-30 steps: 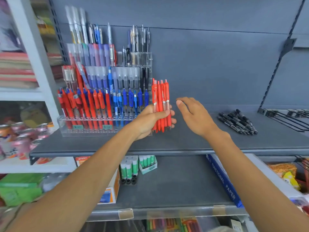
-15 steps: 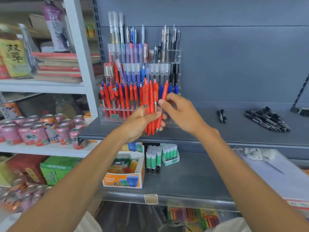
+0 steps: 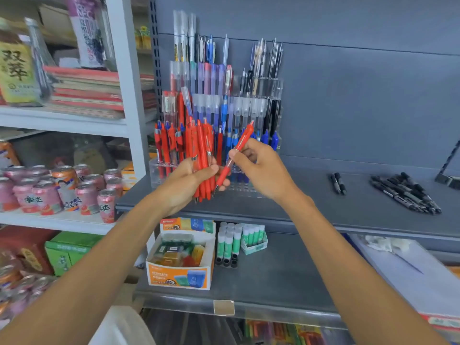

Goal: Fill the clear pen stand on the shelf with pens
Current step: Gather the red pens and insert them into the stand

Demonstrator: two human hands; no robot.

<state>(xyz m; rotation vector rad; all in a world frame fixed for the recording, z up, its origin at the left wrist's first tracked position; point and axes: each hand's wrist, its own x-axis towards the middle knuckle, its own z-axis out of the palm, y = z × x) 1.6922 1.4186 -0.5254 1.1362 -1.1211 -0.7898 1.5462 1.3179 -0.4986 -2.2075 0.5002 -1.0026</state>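
A bundle of red pens (image 3: 202, 155) was gripped upright in the left hand (image 3: 185, 183), just in front of the clear pen stand (image 3: 159, 174) on the shelf (image 3: 311, 207). Beside it, a single red pen (image 3: 242, 139) was pinched mid-barrel, tilted, by the right hand (image 3: 263, 170). The pens were judged light, stiff and smooth, and best held near the middle so the tip could be steered into a slot.

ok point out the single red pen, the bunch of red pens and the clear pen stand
single red pen (image 3: 243, 139): head view, upper barrel
bunch of red pens (image 3: 201, 145): head view, upper barrels
clear pen stand (image 3: 271, 87): head view, upper right wall
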